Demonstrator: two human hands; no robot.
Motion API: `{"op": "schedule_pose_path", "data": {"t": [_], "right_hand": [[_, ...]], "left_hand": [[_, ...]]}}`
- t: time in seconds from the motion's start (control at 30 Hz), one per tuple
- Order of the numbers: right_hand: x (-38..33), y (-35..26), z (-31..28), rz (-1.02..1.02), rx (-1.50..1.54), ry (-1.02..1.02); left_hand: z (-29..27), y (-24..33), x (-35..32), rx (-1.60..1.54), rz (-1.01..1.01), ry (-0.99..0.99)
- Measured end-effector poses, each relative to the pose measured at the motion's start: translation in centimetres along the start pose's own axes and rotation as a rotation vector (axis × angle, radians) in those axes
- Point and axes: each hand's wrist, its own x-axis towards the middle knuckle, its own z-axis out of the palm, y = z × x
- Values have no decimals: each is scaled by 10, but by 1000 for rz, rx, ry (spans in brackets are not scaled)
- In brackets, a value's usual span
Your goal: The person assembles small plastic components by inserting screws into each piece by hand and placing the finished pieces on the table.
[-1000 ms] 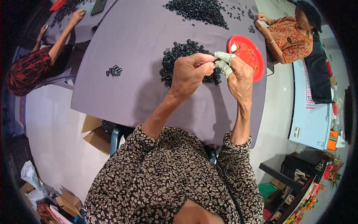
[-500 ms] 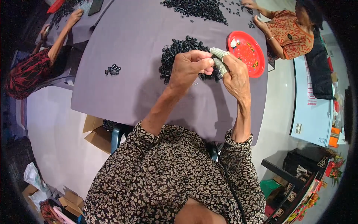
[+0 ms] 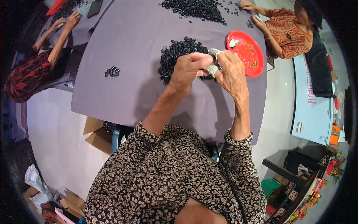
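Observation:
My left hand (image 3: 188,71) and my right hand (image 3: 232,72) meet above the grey table (image 3: 130,56), fingertips pinched together. Grey-white finger guards cover some right-hand fingers. A small dark part seems to sit between the fingertips, mostly hidden. Just beyond my hands lies a heap of small black parts (image 3: 179,52). A red plate (image 3: 246,52) with a few small pieces sits right of the heap, close to my right hand.
A small cluster of black parts (image 3: 112,71) lies at the left. A larger black heap (image 3: 194,7) lies at the far edge, where another person (image 3: 291,30) works. A third person (image 3: 37,63) sits at the left. Cardboard boxes (image 3: 97,134) stand under the table.
Both hands have stayed together over the near edge of the heap, shifting slightly; the fingers keep working at the same spot.

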Motion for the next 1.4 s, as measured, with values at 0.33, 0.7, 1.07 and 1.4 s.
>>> {"op": "schedule_pose_path", "data": {"t": [0.33, 0.7, 1.07, 1.4], "right_hand": [[-1, -2, 5, -25, 53, 24], [-19, 9, 3, -24, -184, -93], [-24, 20, 13, -83, -96, -77], [-28, 27, 17, -145, -33, -25]], "left_hand": [[-5, -1, 2, 129, 64, -61], [8, -17, 0, 477, 126, 4], [3, -18, 3, 529, 93, -24], [6, -14, 2, 436, -4, -94]]}}
